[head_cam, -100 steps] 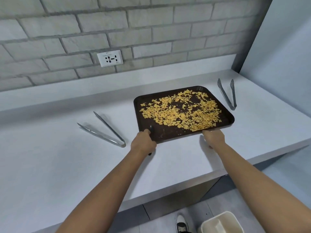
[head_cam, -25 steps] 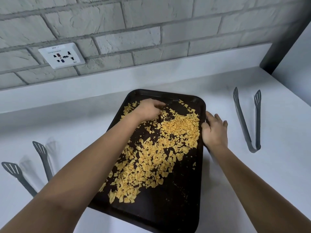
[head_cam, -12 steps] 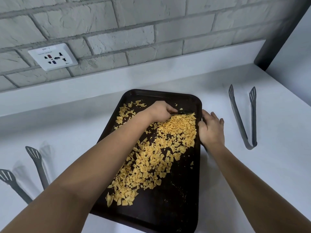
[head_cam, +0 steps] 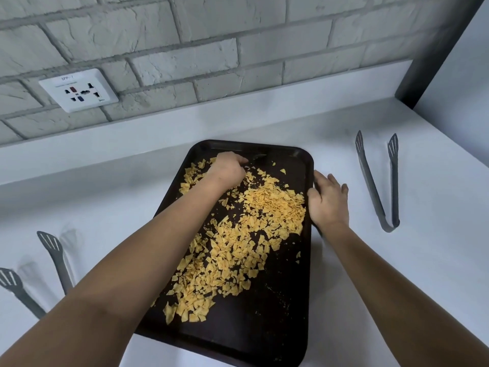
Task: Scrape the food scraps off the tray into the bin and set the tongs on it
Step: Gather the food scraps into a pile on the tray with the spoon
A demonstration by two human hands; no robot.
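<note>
Left hand [head_cam: 227, 169] curled, right hand [head_cam: 326, 201] flat

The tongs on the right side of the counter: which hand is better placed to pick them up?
The right hand. It rests on the tray edge nearest those tongs; the left hand grips a dark tool among the scraps.

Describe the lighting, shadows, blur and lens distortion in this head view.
Head view: soft, even light with no glare; the left tongs show a faint doubled ghost beside each arm, the right tongs cast almost no shadow; the wide-angle lens bows the countertop edges and stretches the forearms; the tray and food scraps look sharp.
</note>
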